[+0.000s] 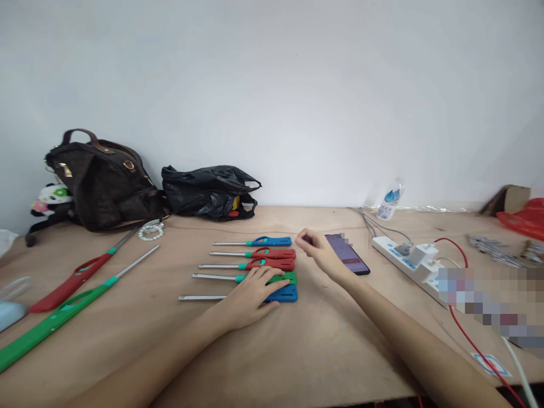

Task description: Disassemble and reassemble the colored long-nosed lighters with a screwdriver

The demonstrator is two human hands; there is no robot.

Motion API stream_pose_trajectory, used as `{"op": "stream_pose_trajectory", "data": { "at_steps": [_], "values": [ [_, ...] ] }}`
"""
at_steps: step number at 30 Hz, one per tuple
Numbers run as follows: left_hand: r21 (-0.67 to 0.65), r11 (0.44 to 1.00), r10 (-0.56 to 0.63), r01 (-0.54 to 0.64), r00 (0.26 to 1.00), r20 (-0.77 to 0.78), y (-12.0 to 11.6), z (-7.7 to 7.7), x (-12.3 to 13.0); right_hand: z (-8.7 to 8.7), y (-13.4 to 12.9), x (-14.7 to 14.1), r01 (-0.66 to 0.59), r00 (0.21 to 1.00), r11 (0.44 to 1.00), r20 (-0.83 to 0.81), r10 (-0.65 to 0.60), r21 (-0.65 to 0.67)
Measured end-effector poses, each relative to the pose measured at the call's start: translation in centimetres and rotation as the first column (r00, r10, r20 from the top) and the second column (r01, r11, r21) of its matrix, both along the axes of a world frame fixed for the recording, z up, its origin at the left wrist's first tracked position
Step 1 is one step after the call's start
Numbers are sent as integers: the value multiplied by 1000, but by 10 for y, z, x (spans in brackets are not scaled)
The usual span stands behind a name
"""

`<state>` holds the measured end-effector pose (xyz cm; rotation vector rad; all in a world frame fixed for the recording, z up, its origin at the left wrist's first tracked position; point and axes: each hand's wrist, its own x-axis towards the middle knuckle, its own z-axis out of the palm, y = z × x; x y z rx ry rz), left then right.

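Several long-nosed gas lighters lie side by side with their metal barrels to the left: a far blue lighter [278, 242], two red lighters [281, 254] [280, 264], a green lighter [290, 278] and a near blue lighter [289, 293]. My left hand [255, 294] rests over the handles of the green and near blue ones, fingers spread, hiding part of both. Just right of the row's handle ends, my right hand [317, 249] is raised with curled fingers; whether it holds anything small cannot be made out.
A phone [348, 255] lies beside my right hand. Farther right are a white power strip [408, 263], red cable [463, 328] and plastic bottle [390, 203]. Left are larger red [72, 280] and green [59, 314] lighters, a bead bracelet [151, 230], dark bag [106, 187] and black plastic bag [204, 192].
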<state>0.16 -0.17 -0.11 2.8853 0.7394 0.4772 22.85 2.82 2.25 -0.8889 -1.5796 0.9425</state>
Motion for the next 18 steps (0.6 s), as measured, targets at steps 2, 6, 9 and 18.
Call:
{"op": "stream_pose_trajectory", "data": {
  "at_steps": [2, 6, 9, 18],
  "values": [
    [6, 1000, 2, -2, 1000, -5, 0, 0, 0, -6, -1, 2, 45, 927, 997, 370, -64, 60],
    [14, 1000, 7, -7, 999, -33, 0, 0, 0, -22, -3, 1, 13, 670, 998, 740, -51, 57],
    [16, 1000, 6, -6, 999, -37, 0, 1, 0, -26, -4, -2, -10, 554, 995, 829, -80, 103],
    [29, 1000, 7, -6, 999, -39, 0, 0, 0, -7, -18, -16, -44, 138, 995, 987, -82, 89]
  ]
}}
